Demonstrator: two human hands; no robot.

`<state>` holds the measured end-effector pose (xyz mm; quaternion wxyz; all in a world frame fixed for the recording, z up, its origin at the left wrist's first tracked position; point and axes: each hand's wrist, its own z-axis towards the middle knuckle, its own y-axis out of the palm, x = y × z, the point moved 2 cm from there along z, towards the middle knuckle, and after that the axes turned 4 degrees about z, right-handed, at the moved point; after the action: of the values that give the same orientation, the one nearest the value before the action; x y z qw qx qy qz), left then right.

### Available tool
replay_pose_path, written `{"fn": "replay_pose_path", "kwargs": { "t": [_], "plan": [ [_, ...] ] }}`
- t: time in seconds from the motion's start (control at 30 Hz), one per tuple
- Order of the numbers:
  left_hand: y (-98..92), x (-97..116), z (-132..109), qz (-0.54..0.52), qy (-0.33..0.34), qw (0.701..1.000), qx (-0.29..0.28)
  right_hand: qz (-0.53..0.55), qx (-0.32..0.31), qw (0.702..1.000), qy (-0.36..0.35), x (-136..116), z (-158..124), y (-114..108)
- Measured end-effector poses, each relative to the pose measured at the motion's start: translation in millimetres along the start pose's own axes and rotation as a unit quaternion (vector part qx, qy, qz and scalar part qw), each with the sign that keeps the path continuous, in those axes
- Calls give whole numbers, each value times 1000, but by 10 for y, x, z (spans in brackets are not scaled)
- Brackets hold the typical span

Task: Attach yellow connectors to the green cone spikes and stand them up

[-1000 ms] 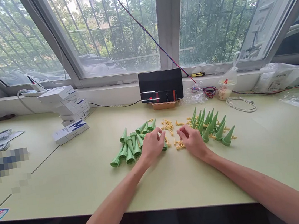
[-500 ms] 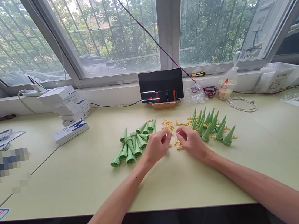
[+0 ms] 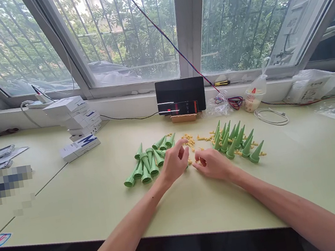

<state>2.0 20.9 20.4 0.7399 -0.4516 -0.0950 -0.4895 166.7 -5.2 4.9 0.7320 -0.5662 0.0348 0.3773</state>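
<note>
My left hand (image 3: 175, 162) is curled above the table, thumb and index finger apart. A bit of a green plastic cone (image 3: 187, 166) shows under its fingers, mostly hidden by the hand. Facing it, my right hand (image 3: 213, 163) has its fingers bent and its fingertips low, close by small yellow plastic pieces (image 3: 198, 162). Whatever is between those fingertips is too small to make out. Beside my left hand lie several hollow green cones (image 3: 144, 166). Right of my right hand, several green cones (image 3: 235, 140) stand point up, with yellow pieces sticking out of some.
A loose pile of yellow pieces (image 3: 188, 140) lies beyond my hands. Farther back are a tablet (image 3: 180, 92) on a stand, a bagged drink cup (image 3: 253, 98), a coiled white cable (image 3: 270, 116) and stacked white boxes (image 3: 73, 116). The table's front edge (image 3: 202, 232) is near me.
My right hand has moved down and slightly left, toward the near yellow pieces. My left hand's thumb and index finger have spread, and a bit of green now shows beneath it.
</note>
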Motion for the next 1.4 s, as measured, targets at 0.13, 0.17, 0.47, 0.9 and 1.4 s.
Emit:
{"fn": "replay_pose_path", "kwargs": {
  "t": [0.13,0.17,0.47,0.9,1.4],
  "plan": [
    [2,10,-2,3,3,1000,4,0,-10,1000,-8,-22,-2,5],
    [3,11,-3,4,2,1000,4,0,-9,1000,-10,-21,-2,7],
    [9,17,-6,4,-1,1000,-2,2,7,1000,-21,14,4,29],
    [1,37,-9,3,9,1000,-22,79,76,993,-41,28,8,14],
    [28,94,-41,-11,64,994,-87,203,207,957,-21,-17,-12,-62]
  ]
}}
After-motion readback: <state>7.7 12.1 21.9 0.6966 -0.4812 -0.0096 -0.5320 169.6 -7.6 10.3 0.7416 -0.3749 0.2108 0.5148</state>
